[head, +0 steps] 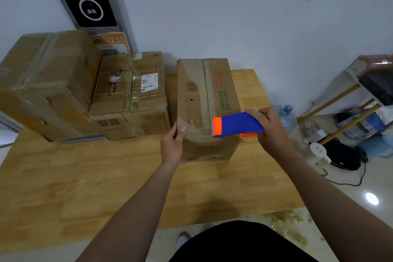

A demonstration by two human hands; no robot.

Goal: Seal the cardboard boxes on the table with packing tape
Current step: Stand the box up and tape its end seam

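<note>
- The wooden table (85,176) carries three cardboard boxes in a row along its far edge, which leaves the near half free for the arms
- The large box (49,83) at far left shows glossy tape bands over its top, so it looks sealed and parked aside
- The middle box (131,93), touching it, also has tape along its centre seam
- The narrow box (204,95) stands apart to the right, nearest the person, its flap seam running away from them; it is likely the one in hand
- The blue and orange tape dispenser (238,124) hovers over that box's near end, its orange toothed edge pointing left toward the seam
- The right hand (270,132) wraps its fingers round the dispenser's handle
- The left hand (173,144) clasps the box's near left corner, thumb on top and fingers down the side, probably to stop it sliding
</note>
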